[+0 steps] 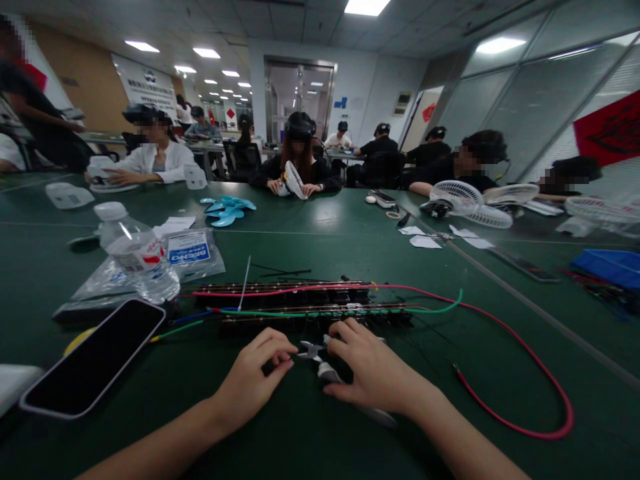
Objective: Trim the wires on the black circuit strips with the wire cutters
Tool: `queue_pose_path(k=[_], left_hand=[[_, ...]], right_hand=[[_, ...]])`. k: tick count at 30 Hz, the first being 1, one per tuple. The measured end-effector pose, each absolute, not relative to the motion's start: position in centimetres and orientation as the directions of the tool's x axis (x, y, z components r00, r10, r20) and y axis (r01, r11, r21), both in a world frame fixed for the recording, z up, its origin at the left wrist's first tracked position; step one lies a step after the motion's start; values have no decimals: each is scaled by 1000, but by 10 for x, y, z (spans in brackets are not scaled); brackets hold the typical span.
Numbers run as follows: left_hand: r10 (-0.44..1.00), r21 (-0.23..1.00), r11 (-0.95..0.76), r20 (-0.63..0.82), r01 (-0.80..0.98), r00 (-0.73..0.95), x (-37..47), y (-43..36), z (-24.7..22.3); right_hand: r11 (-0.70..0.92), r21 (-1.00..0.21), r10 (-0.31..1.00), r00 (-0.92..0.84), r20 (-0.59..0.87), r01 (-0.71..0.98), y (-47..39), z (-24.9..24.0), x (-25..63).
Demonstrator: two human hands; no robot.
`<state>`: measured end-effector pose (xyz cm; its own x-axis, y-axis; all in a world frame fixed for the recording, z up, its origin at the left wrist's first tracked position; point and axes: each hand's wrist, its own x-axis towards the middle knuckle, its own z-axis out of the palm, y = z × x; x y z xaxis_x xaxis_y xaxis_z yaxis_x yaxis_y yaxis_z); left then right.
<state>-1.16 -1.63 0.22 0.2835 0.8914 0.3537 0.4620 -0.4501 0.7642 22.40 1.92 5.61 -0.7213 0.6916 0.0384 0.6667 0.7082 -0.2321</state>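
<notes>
My right hand (367, 367) is wrapped round grey-handled pliers (311, 351), whose jaws point left. Just left of the jaw tips, my left hand (255, 377) has its thumb and fingertips pinched together; what they hold, if anything, is too small to make out. Beyond both hands lie two long dark strips (320, 320) side by side. A red cable (520, 340) runs along the far strip and curls round at the right. Along the near strip lies a green wire (445, 309). A pale cable tie (245, 283) stands up from the strips at their left part.
A phone (95, 360) lies at the left, with a water bottle (137, 253) and plastic bags (200, 253) behind it. Blue fan blades (227, 208) lie farther back. Several people sit across the green table (320, 247) with white fan parts (457, 197).
</notes>
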Motion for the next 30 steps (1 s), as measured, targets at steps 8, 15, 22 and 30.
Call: queue_pose_path(k=[8, 15, 22, 30], left_hand=[[948, 843, -299, 209, 448, 238, -12, -14, -1], [946, 859, -269, 149, 435, 289, -12, -14, 2], [938, 859, -269, 132, 435, 320, -11, -14, 2], [913, 845, -301, 121, 441, 391, -11, -15, 2]], right_hand=[[659, -301, 745, -652, 141, 689, 20, 40, 214], [641, -284, 766, -620, 170, 713, 24, 25, 201], [622, -283, 779, -611, 138, 730, 27, 29, 204], [645, -172, 765, -626, 152, 745, 24, 28, 201]])
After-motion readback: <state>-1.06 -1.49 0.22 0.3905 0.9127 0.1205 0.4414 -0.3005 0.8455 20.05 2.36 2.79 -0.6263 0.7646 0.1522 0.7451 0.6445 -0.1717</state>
